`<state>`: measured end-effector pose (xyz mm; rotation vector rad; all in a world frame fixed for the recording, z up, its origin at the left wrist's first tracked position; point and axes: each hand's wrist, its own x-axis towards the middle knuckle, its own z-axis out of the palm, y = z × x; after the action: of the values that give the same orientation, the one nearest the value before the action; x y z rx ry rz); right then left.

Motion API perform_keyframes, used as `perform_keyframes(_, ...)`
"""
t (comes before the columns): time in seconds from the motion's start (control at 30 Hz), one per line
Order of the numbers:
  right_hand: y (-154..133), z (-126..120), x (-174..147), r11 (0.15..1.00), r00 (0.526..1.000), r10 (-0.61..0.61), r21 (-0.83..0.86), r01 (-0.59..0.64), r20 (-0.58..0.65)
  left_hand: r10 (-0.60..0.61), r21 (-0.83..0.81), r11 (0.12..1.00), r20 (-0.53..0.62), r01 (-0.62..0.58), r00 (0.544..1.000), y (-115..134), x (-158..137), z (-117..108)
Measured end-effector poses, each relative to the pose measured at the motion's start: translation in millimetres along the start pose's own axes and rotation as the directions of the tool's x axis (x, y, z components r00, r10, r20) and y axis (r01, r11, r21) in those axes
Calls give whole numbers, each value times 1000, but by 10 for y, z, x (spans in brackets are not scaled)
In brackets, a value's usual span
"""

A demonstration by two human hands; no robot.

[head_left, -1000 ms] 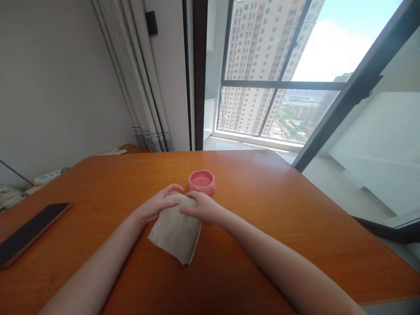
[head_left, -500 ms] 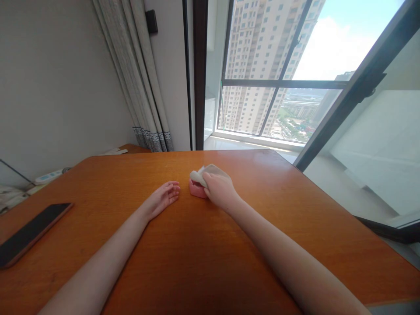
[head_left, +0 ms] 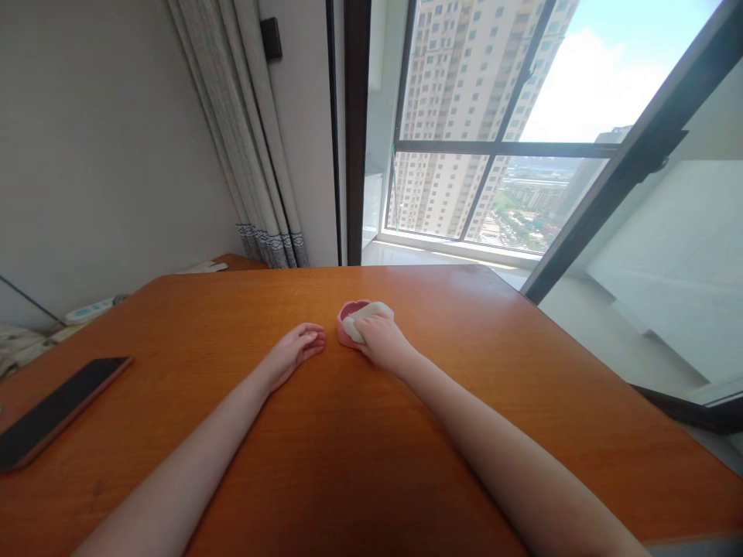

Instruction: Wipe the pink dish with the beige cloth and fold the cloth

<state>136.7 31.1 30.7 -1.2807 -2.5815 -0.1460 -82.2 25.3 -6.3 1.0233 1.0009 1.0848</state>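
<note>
A small pink ashtray (head_left: 347, 322) sits near the middle of the orange wooden table (head_left: 476, 371). My right hand (head_left: 380, 340) grips a bunched beige cloth (head_left: 368, 315) and presses it into the ashtray, covering most of the bowl. My left hand (head_left: 293, 350) lies flat on the table just left of the ashtray, fingers loosely apart, holding nothing.
A dark phone (head_left: 55, 408) lies near the table's left edge. Beyond that edge are a white power strip (head_left: 90, 309) and a curtain (head_left: 255, 155). A large window (head_left: 493, 155) with a dark sliding frame stands past the far and right edges.
The cloth lay folded on the table under both hands. My right hand lifted it, bunched it and pushed it down into the ashtray. My left hand let go and rests flat.
</note>
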Motion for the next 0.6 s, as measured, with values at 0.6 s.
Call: perform_keyframes(0.6,-597,146,-62,969,956,-245,-32,243,-163,87,-80,992,-160,-101,983,-59,-212,562)
